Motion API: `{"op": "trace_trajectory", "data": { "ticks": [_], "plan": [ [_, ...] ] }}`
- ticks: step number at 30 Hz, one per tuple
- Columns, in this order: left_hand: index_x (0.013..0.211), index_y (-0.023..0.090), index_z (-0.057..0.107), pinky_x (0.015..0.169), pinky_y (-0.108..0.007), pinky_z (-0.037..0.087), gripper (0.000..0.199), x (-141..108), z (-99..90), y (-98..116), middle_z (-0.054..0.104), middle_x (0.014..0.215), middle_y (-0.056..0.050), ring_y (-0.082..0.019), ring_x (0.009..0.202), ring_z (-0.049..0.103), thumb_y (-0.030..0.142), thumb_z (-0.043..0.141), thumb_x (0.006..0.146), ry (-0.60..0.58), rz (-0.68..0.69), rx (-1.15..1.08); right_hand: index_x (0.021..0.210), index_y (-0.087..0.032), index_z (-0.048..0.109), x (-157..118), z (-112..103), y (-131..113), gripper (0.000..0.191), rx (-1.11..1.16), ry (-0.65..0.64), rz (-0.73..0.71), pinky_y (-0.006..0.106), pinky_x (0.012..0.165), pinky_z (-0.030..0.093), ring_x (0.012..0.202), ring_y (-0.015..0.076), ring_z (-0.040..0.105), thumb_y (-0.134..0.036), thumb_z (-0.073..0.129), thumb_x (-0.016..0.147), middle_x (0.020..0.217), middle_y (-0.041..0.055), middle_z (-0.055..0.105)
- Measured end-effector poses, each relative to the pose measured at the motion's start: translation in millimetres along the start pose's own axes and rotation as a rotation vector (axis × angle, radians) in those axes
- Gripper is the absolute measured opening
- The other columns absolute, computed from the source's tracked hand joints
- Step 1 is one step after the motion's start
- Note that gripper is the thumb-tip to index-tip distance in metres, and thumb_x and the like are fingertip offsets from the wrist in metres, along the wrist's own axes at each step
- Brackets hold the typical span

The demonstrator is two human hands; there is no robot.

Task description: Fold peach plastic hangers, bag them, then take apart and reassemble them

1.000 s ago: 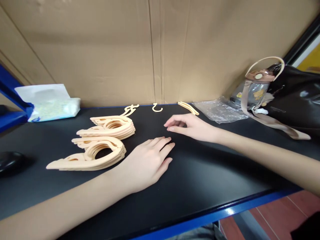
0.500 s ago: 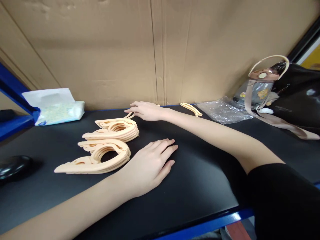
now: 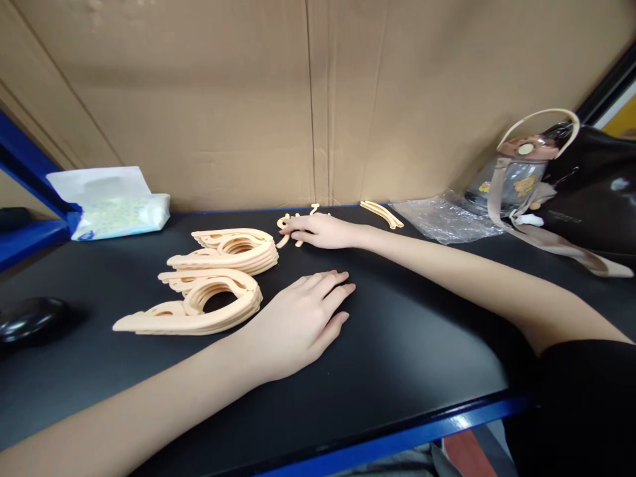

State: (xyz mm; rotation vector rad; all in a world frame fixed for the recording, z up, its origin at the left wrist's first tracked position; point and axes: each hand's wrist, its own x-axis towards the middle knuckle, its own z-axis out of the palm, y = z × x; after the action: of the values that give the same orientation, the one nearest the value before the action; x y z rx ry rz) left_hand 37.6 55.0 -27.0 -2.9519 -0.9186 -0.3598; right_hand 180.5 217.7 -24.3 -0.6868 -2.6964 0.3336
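Two stacks of folded cream plastic clothes hangers lie side by side on the black table: the farther stack (image 3: 248,258) and the nearer stack (image 3: 233,318). My left hand (image 3: 303,324) rests palm down on the table right of the nearer stack, fingers stretched out and holding nothing. Beyond it, my right hand (image 3: 322,232) is low over several small cream hook pieces, its fingertips closed on a curved hook (image 3: 283,241). The hand partly hides the other pieces. A separate small hook (image 3: 314,209) shows behind its knuckles.
Long cream strips (image 3: 381,214) lie at the back, beside a clear plastic bag (image 3: 447,217). A strapped water bottle (image 3: 519,179) and a black bag (image 3: 591,192) stand at the right. At left are a tissue pack (image 3: 119,212) and a black mouse (image 3: 32,319). Cardboard (image 3: 223,99) walls the back.
My right hand has moved right, away from the farther hanger stack, and a curved hook now shows at its fingertips there. My left hand stays in place. The view has shifted slightly.
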Motion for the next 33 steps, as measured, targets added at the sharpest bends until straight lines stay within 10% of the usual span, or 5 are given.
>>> {"op": "trace_trajectory", "data": {
  "ticks": [10,14,19,33],
  "plan": [
    [0.123,0.011,0.06,0.111,-0.044,0.042,0.03,3.6,-3.6,7.6,0.061,0.131,-0.013,-0.027,0.127,0.053,0.019,0.047,0.098,0.117,0.102,-0.043,0.098,-0.016,0.075,-89.6,-24.3,-30.2,0.028,0.634,0.114,0.165,0.039,0.104,0.048,0.113,0.0186,0.068,-0.013,0.048,0.092,0.11,0.0058,0.076],
    [0.133,0.015,0.055,0.114,-0.048,0.038,0.038,3.2,-3.0,4.9,0.052,0.144,-0.014,-0.029,0.14,0.041,0.025,0.05,0.098,0.08,0.003,-0.081,0.105,-0.014,0.073,-78.3,-35.9,-21.3,0.029,0.349,0.267,0.21,0.04,0.102,0.049,0.11,0.0204,0.068,-0.014,0.048,0.093,0.113,0.0086,0.075],
    [0.134,0.017,0.056,0.112,-0.05,0.04,0.038,3.3,-2.9,1.1,0.051,0.145,-0.013,-0.03,0.137,0.044,0.029,0.047,0.1,0.01,-0.05,-0.15,0.134,-0.012,0.06,-56.4,-36.4,8.6,0.04,-0.063,0.11,0.236,0.042,0.111,0.039,0.13,0.0255,0.056,-0.024,0.049,0.097,0.141,0.0125,0.059],
    [0.134,0.017,0.052,0.107,-0.044,0.046,0.039,2.6,1.2,1.5,0.056,0.138,-0.012,-0.026,0.127,0.052,0.016,0.046,0.096,0.144,-0.025,-0.163,0.11,-0.019,0.07,-114.6,-51.9,-17.7,0.033,0.012,0.268,0.314,0.032,0.086,0.05,0.094,0.0187,0.07,-0.035,0.044,0.1,0.102,0.0038,0.077]
  ]
}}
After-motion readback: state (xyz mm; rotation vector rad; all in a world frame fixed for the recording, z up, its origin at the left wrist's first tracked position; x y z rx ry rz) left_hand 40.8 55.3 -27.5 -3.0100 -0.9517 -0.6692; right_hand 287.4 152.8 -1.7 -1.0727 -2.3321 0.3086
